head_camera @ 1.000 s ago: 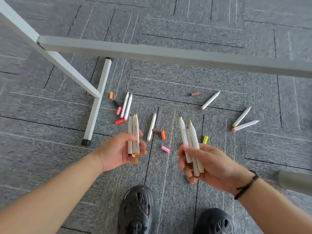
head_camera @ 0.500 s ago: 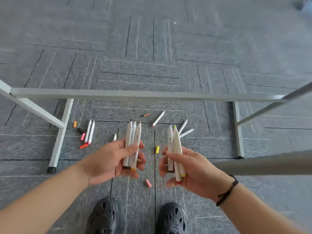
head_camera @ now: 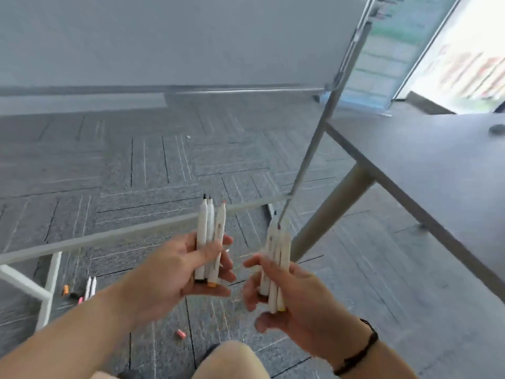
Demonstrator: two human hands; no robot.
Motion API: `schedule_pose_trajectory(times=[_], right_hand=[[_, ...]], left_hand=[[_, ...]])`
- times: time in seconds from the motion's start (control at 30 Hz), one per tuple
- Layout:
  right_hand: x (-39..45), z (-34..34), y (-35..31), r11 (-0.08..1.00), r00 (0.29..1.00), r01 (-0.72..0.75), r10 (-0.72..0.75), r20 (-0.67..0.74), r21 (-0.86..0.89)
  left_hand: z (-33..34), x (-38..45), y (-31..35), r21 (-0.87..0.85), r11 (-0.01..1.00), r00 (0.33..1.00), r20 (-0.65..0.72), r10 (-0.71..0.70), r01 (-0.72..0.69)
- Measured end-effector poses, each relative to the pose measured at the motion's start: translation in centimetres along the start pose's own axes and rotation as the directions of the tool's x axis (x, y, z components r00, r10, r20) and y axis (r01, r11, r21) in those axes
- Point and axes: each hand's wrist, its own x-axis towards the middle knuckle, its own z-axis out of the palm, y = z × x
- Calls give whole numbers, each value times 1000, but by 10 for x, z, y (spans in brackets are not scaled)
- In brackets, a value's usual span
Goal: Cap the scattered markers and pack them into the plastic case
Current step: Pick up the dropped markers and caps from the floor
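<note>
My left hand (head_camera: 188, 272) grips a bundle of three white uncapped markers (head_camera: 209, 231), tips pointing up. A second bundle of white markers (head_camera: 277, 258) stands upright in my right hand (head_camera: 289, 299), which wears a dark wrist band. Both hands hover close together over the carpet. Two white markers (head_camera: 90, 288) lie on the floor at the lower left, beside an orange cap (head_camera: 65, 289), a dark cap (head_camera: 73, 294) and a pink cap (head_camera: 80, 300). Another pink cap (head_camera: 181, 334) lies on the carpet below my hands. No plastic case is in view.
A dark table top (head_camera: 437, 170) with a slanted leg (head_camera: 328, 212) fills the right side. A white metal frame (head_camera: 49, 280) with a crossbar stands at the left over grey carpet tiles. My knee (head_camera: 231, 362) shows at the bottom. A grey wall panel closes the back.
The view has swung upward and to the right; most scattered markers have dropped out of sight and the table has appeared. Both hands still hold their bundles, raised a little.
</note>
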Motion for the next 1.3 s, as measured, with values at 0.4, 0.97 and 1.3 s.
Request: schedule_pose_trajectory(times=[0.4, 0.97, 1.3], right_hand=[[-226, -25, -56, 944, 931, 312, -326, -163, -105], [-369, -137, -47, 380, 490, -255, -742, -457, -889], [-356, -214, -69, 312, 441, -295, -794, -418, -903]], left_hand=[[194, -100, 57, 117, 986, 969, 229, 91, -120], [354, -78, 31, 849, -107, 762, 514, 393, -518], [381, -19, 4, 857, -121, 788, 509, 347, -501]])
